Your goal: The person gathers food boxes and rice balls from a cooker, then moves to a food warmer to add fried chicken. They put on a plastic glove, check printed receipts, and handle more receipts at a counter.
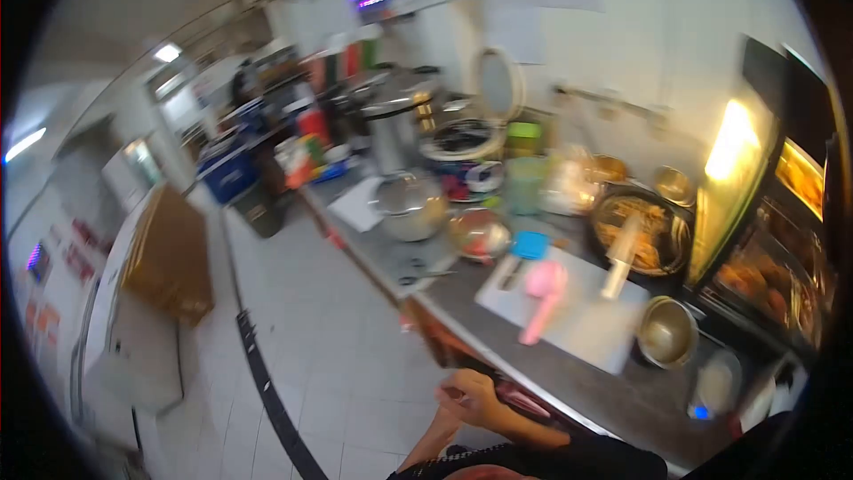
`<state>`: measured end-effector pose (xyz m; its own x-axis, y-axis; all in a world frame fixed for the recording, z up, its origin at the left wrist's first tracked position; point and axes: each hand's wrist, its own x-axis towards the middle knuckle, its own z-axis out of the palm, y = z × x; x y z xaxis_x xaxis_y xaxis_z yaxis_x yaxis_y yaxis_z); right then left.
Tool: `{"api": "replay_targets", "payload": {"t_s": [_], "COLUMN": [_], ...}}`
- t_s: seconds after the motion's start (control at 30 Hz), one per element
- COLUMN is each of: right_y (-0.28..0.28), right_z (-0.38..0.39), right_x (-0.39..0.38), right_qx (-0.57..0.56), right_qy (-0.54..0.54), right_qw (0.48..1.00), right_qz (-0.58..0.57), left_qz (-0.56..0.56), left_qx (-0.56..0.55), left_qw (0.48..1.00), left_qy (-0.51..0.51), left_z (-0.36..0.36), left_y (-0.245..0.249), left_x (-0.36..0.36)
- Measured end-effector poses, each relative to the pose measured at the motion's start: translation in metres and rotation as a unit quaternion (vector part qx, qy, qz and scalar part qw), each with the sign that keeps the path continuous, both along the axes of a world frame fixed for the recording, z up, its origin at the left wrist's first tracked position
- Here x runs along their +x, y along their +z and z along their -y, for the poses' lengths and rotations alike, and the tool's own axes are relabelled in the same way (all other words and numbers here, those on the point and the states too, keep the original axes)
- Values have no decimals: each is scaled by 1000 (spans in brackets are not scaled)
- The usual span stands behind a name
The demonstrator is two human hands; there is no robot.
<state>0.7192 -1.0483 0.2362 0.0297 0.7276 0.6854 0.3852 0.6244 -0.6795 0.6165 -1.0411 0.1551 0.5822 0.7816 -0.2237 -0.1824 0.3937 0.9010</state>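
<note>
Both hands are close together in front of my body, beside the counter's front edge. My right hand (477, 396) comes in from the right with its fingers curled. Whether anything is in it I cannot make out. Behind and below it, my left hand (451, 404) touches or nearly touches it, its fingers mostly hidden and blurred. On the counter nearby, a white cutting board (577, 327) carries a pink scoop (544, 289) and a blue-ended utensil (530, 246). A light-handled utensil (622, 258) leans from a dark pan of food (662, 231) over the board.
Metal bowls (667, 332) and a steel pot (409, 204) stand along the counter (462, 289). A lit glass food cabinet (773, 276) is at the right. Across the tiled floor (311, 364), a cardboard box (173, 253) sits on a white chest. A dark bin (258, 209) stands farther back.
</note>
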Motion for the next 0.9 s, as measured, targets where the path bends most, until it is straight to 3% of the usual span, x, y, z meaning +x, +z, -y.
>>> {"api": "replay_targets", "payload": {"t_s": [0.03, 0.13, 0.17, 0.27, 0.3, 0.4, 0.57, 0.6, 0.67, 0.8, 0.87, 0.9], "right_y": [-31, -34, -46, -59, -65, -60, -45, -34, -3, 92, 132, 152], "right_z": [-15, -47, -67, -164, -204, -324, -541, -582, -664, -830, -929, -983], "right_x": [-21, -69, -80, -121, -130, -151, -194, -207, -224, -240, -239, -236], "right_qx": [-94, -40, -102, -127, -148, -104, -66, -38, 17, 125, 178, 209], "right_qy": [12, -20, 22, -44, -61, -141, -110, -97, -76, -83, -97, -108], "right_qw": [996, 989, 984, 973, 966, 967, 991, 994, 997, 989, 979, 970], "right_qz": [-2, 138, 146, 186, 202, 188, 41, 18, -14, 1, 33, 58], "left_qz": [13, 114, 153, 203, 252, 204, -26, -26, -13, -176, -98, -31], "left_qx": [-7, -104, -146, -187, -277, -274, -131, -99, -40, 193, 321, 290], "left_qw": [999, 979, 965, 959, 921, 938, 989, 993, 999, 962, 939, 952], "left_qy": [47, 135, 154, 61, 109, 65, 70, 59, 29, 80, 77, 95], "left_z": [-22, -81, -95, -153, -182, -277, -461, -502, -588, -808, -937, -997], "left_y": [-3, -20, -19, 7, 14, -20, 25, 30, 30, 73, 100, 130], "left_x": [-28, -82, -93, -117, -112, -151, -213, -230, -259, -296, -305, -294]}}
